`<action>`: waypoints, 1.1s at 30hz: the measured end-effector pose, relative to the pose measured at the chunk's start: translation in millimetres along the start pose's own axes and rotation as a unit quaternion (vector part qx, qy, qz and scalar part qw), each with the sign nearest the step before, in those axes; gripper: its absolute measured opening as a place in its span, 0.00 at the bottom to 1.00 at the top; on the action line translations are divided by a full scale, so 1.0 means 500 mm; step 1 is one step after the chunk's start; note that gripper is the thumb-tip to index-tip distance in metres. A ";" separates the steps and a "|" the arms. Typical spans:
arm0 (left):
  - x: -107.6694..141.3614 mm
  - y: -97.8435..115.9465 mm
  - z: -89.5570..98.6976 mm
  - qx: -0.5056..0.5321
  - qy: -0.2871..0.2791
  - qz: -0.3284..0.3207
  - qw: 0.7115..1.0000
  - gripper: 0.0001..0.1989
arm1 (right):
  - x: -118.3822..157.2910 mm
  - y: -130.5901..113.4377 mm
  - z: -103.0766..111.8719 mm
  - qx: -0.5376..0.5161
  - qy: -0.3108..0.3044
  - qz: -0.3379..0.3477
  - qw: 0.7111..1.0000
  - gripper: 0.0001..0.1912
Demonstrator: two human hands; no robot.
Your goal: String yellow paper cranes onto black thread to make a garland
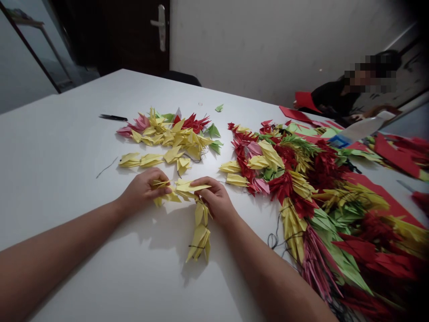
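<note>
Between my two hands runs a string of yellow folded-paper pieces (183,189). My left hand (147,190) pinches its left end, fingers pressed together. My right hand (216,199) grips the string further right, thumb and fingers closed on the paper. From below my right fingers a tail of yellow paper pieces (201,235) hangs down, with a dark thread across its lowest piece. Just beyond my hands lies a row of loose yellow paper pieces (150,159). Behind it sits a pile of yellow, red, pink and green folded paper (174,134).
A large heap of red, yellow, green and pink paper strings (295,179) covers the table's right side, with loose black thread (276,239). Small scissors (113,117) lie at the far left of the white table (73,147). Another person (338,98) sits at the far right with red paper.
</note>
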State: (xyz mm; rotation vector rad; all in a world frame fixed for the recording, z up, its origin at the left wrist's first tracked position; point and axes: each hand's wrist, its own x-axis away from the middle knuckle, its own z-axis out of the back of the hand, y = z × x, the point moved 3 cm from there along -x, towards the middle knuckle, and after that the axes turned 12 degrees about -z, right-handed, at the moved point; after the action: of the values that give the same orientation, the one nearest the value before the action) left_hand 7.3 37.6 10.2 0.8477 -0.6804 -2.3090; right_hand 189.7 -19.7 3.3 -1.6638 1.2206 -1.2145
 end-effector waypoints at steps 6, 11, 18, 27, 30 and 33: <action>0.001 0.000 0.011 -0.042 0.076 0.079 0.993 0.20 | -0.013 -0.001 0.031 -0.021 0.051 0.024 0.998 0.05; 0.003 -0.004 0.018 -0.063 0.128 0.116 0.983 0.18 | -0.009 -0.007 0.024 0.026 0.008 0.037 0.999 0.04; 0.002 -0.001 0.011 -0.050 0.096 0.096 0.989 0.20 | -0.007 0.011 0.004 -0.053 -0.077 -0.013 0.996 0.03; 0.003 0.002 0.001 -0.060 0.033 0.030 0.997 0.23 | -0.006 -0.007 0.000 0.031 -0.030 0.044 0.998 0.05; 0.004 0.003 -0.001 -0.067 0.017 0.013 0.998 0.25 | -0.004 -0.009 -0.006 0.042 -0.034 0.035 0.998 0.06; 0.003 0.007 -0.003 -0.078 -0.004 -0.008 0.997 0.25 | -0.004 -0.004 -0.005 0.093 -0.010 0.016 0.995 0.06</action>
State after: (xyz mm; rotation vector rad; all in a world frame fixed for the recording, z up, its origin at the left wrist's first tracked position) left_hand 8.3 33.8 10.7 0.7746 -0.4915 -2.3463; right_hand 187.5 -17.2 5.4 -1.5105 1.0840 -1.2484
